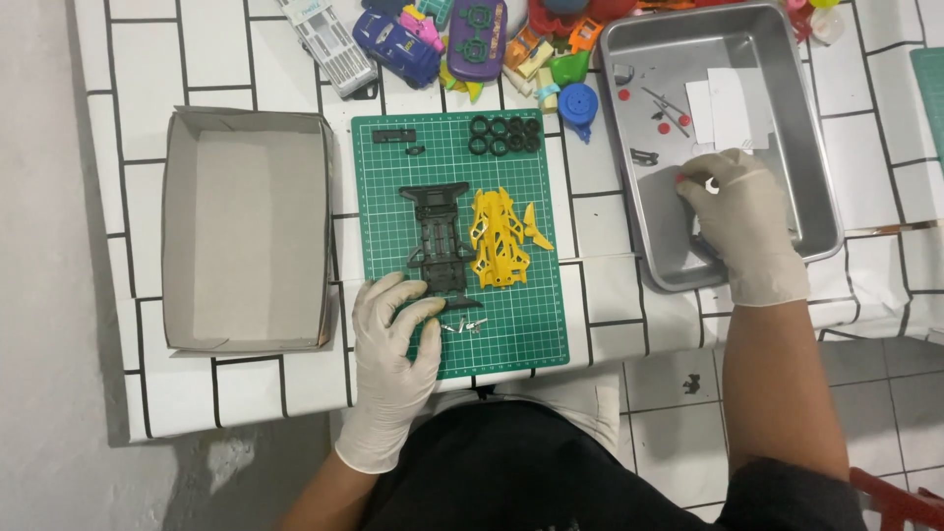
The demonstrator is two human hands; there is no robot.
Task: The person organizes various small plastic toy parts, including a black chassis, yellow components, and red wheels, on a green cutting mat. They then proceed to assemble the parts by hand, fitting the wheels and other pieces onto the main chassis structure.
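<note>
Right grip (pixel 710 184) pinches something tiny, hard to identify, in the metal tray (pixel 821 167) — left hand (pixel 393 334) spread flat

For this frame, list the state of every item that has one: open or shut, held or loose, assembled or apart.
Cardboard box: open, nothing inside.
Metal tray: uncovered, holds small loose parts and white paper.
Black chassis: flat on the green mat, unassembled.
Yellow body: beside the chassis, detached.
Black tyres: loose, grouped on the mat.
Screws: loose on the mat.
Left hand: gloved, flat on the mat, holding nothing.
Right hand: gloved, in the tray, pinching a small part.
</note>
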